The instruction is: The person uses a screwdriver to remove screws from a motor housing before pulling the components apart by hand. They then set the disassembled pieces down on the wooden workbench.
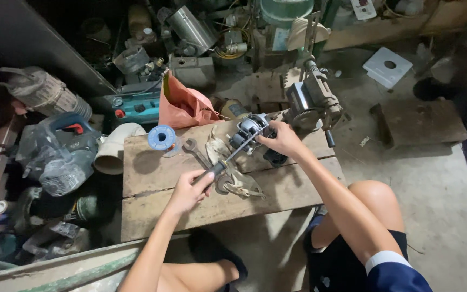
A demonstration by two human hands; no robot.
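My left hand is closed around the dark handle of one screwdriver, whose shaft slants up and to the right until its tip meets the small electric motor. My right hand is wrapped against the right side of that motor, steadying it near the far edge of the bench. The work surface is a low bench of rough wooden planks, two boards showing a seam between them, standing on a bare concrete floor. On the planks I count one blue spool, one open-ended wrench and one crumpled pale rag under the screwdriver. At the far right corner stands one hand-cranked winding machine. Behind the bench lies one orange bag; to the left, one white pipe elbow and one blue power tool sit among dense workshop clutter.
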